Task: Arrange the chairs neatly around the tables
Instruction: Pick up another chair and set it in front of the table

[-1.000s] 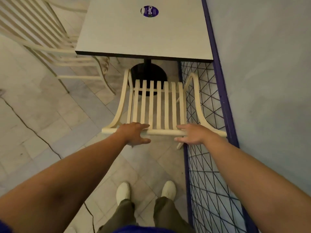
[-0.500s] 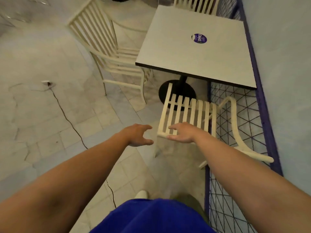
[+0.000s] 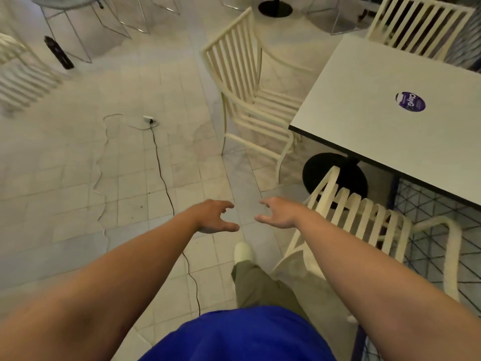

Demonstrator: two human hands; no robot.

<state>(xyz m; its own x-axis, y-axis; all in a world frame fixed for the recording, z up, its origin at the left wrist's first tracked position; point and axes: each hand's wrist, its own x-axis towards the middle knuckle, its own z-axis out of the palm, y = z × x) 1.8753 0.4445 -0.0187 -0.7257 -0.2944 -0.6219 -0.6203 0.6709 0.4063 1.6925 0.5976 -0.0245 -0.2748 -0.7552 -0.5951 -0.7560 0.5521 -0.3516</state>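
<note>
A cream slatted chair [image 3: 364,220] stands at the near side of the white square table [image 3: 385,121], its seat partly under the top. A second cream chair [image 3: 250,100] stands at the table's left side, angled away from it. A third cream chair [image 3: 419,24] shows behind the table's far edge. My left hand [image 3: 216,217] and my right hand [image 3: 278,213] hover over the floor left of the near chair, fingers loosely spread, holding nothing. Neither hand touches a chair.
A black cable [image 3: 166,188] runs across the tiled floor from a floor socket [image 3: 149,119]. A blue wire-mesh fence [image 3: 432,204] borders the table on the right. Wire-frame chairs [image 3: 86,24] and a black table base [image 3: 276,7] stand farther back. Another cream chair [image 3: 23,79] is at far left.
Both hands have let go of the near chair's backrest and moved left off it. The view has swung left, bringing the side chair and open floor into sight.
</note>
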